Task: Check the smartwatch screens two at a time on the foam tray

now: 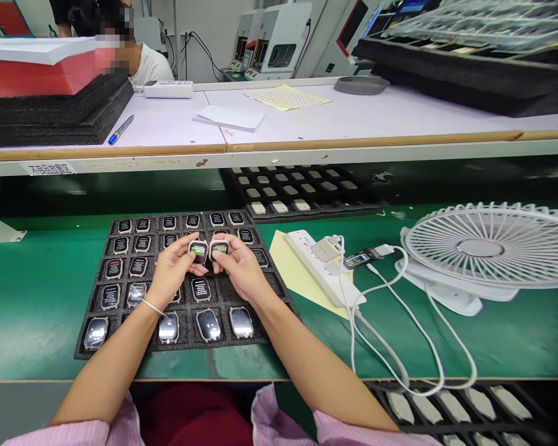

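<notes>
A black foam tray point(121, 344) lies on the green bench in front of me, with several small smartwatch bodies set in its pockets. My left hand point(173, 270) pinches one watch body point(198, 250) with a lit screen just above the tray's middle. My right hand point(240, 265) pinches a second watch body point(219, 248), held side by side with the first, both screens facing up. A thin bracelet sits on my left wrist.
A white power strip point(323, 266) with plugs and looping white cables lies right of the tray on a yellow sheet. A white desk fan point(488, 248) stands at right. Another foam tray point(302, 189) sits behind. A raised shelf holds papers, a pen and foam stacks; a person sits beyond it.
</notes>
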{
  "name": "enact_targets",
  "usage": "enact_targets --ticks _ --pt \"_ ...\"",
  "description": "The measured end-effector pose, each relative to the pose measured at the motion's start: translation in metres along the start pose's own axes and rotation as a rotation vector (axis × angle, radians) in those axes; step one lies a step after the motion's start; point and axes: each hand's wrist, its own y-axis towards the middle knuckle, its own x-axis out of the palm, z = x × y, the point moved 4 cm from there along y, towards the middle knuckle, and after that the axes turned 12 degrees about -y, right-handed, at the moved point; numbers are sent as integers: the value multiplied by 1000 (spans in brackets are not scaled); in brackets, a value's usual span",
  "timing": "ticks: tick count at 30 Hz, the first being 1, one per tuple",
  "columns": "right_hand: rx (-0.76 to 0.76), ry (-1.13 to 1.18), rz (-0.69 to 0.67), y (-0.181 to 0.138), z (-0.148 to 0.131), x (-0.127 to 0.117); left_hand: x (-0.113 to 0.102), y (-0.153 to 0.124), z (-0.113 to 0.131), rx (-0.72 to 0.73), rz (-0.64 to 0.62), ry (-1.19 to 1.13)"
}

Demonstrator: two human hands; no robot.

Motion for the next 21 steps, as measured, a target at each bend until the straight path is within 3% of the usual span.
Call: enact_targets --ticks 17,21 --pt "-12 5 -21 1 3 3 -3 2 0 17 -13 -38" --pt "16 95 -53 3 3 5 -6 4 2 27 10 -81"
